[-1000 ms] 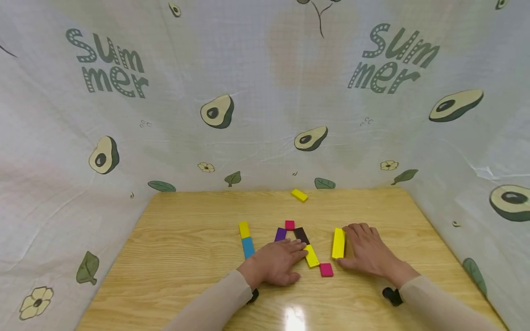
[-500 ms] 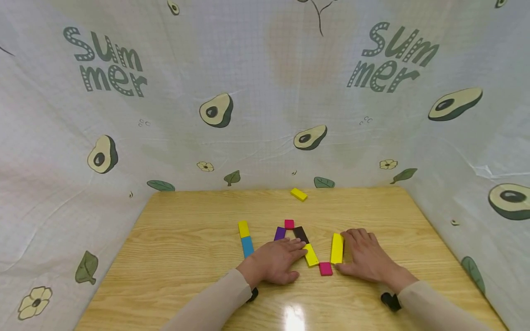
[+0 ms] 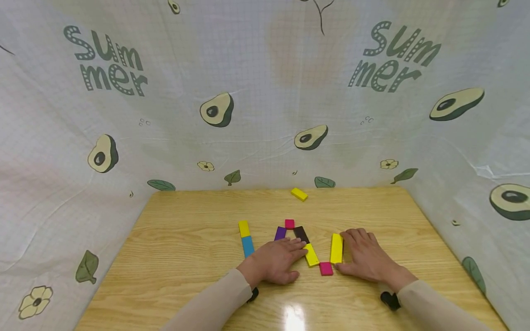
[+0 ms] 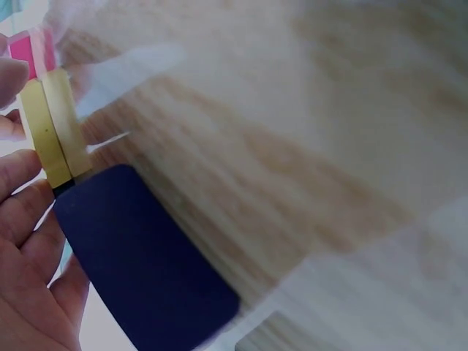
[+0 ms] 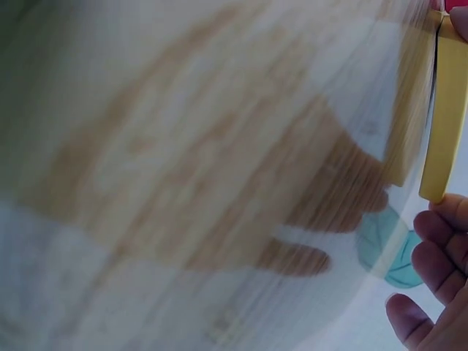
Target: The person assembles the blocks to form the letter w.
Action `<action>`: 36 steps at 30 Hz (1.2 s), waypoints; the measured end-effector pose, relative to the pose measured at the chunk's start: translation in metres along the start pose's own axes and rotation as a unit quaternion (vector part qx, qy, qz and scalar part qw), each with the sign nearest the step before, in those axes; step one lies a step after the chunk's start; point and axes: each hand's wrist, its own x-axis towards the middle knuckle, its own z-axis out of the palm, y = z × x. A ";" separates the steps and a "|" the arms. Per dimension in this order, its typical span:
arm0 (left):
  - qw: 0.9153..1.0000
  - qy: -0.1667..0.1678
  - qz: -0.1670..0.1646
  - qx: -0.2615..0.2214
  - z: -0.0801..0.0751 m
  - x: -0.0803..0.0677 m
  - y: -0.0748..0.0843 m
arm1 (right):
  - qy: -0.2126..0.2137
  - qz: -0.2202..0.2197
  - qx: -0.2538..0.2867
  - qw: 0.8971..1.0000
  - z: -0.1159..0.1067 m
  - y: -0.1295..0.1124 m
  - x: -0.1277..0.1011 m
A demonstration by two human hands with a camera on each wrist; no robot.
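In the head view, my right hand (image 3: 366, 255) pinches a long yellow block (image 3: 337, 248) by its ends, thumb at the near end and index finger at the far end. The right wrist view shows a fingertip against one end of this block (image 5: 444, 110). My left hand (image 3: 275, 262) lies with loosely extended fingers over a row of blocks, fingertips at a black block (image 3: 301, 235) and a second yellow block (image 3: 311, 255). It partly hides a purple block (image 3: 280, 233). A pink square block (image 3: 326, 269) lies between the two yellow ones.
Another pink square (image 3: 289, 224) tops the zigzag of blocks. Left of it, a yellow block (image 3: 244, 229) meets a blue block (image 3: 248, 247), partly hidden by my left arm. One loose yellow block (image 3: 299, 194) lies near the table's back edge. A patterned cloth (image 3: 265, 151) surrounds the wooden table (image 3: 182, 239).
My right hand has drawn the long yellow block slightly nearer and left, its near end now beside the pink square. In the last half second little moved. The left hand stays in place.
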 end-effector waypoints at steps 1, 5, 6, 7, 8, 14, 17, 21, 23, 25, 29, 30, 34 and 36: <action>1.000 0.000 0.000 0.000 0.000 0.000 0.000 | 0.000 -0.001 -0.001 1.000 0.000 0.000 0.000; 1.000 0.002 0.001 0.000 0.000 0.000 0.000 | 0.001 -0.002 -0.003 1.000 0.000 0.000 0.000; 1.000 0.002 0.001 -0.001 0.000 0.000 0.000 | 0.001 -0.003 -0.003 1.000 0.000 0.000 0.000; 1.000 0.002 0.001 -0.002 0.000 0.000 0.000 | 0.001 -0.004 -0.003 1.000 0.000 0.000 0.001; 1.000 0.003 0.001 -0.003 0.000 0.000 0.000 | 0.001 -0.004 -0.004 1.000 0.001 0.000 0.001; 1.000 0.002 0.002 -0.008 -0.001 -0.001 -0.001 | -0.003 -0.006 -0.005 1.000 0.001 0.000 0.001; 1.000 0.002 0.003 -0.006 -0.001 -0.001 -0.001 | -0.004 -0.005 -0.005 1.000 0.001 0.001 0.001; 1.000 0.001 0.002 -0.006 0.000 0.000 -0.001 | -0.006 -0.004 -0.002 1.000 0.001 0.000 0.002; 1.000 0.000 0.002 -0.007 0.000 0.000 -0.001 | -0.006 -0.003 -0.001 1.000 0.001 0.000 0.002; 1.000 0.000 0.001 -0.007 0.001 0.000 -0.001 | -0.007 -0.003 0.000 1.000 0.001 0.001 0.001; 1.000 -0.001 -0.001 -0.010 0.000 -0.001 -0.001 | -0.008 -0.003 0.002 1.000 0.001 0.000 0.001; 1.000 -0.001 -0.002 -0.012 0.000 -0.001 -0.001 | -0.007 -0.004 0.002 1.000 0.001 0.000 0.001; 1.000 -0.004 -0.002 -0.016 0.000 0.000 -0.001 | -0.004 -0.006 0.002 1.000 0.001 0.000 0.001; 1.000 -0.004 -0.003 -0.018 0.001 0.000 -0.001 | -0.004 -0.006 0.003 1.000 0.001 0.001 0.000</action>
